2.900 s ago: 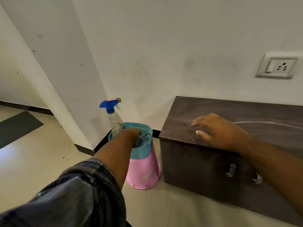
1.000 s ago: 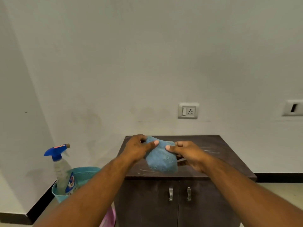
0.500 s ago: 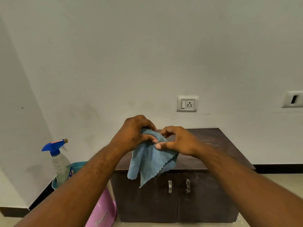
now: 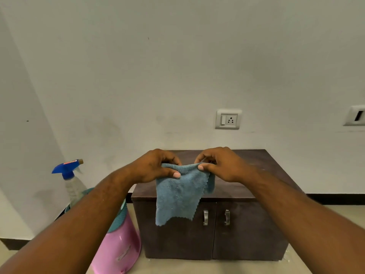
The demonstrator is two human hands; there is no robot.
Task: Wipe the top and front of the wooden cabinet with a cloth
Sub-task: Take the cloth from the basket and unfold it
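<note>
A low dark wooden cabinet (image 4: pixel 246 230) with two doors and two metal handles (image 4: pixel 205 217) stands against the white wall. In front of it a blue cloth (image 4: pixel 177 196) hangs down in the air, covering part of the cabinet's top edge and left door. My left hand (image 4: pixel 156 169) pinches the cloth's upper left edge. My right hand (image 4: pixel 221 165) pinches its upper right edge. Both hands are above the cabinet's front edge, close together.
Left of the cabinet on the floor stands a pink bucket with a teal basket (image 4: pixel 118 248), holding a spray bottle with a blue trigger (image 4: pixel 69 175). A wall socket (image 4: pixel 228 119) sits above the cabinet. A wall corner juts out at the far left.
My left hand took the cloth from the basket and both hands brought it up in front of the cabinet. In the last second the bunched cloth has been spread so it hangs flatter.
</note>
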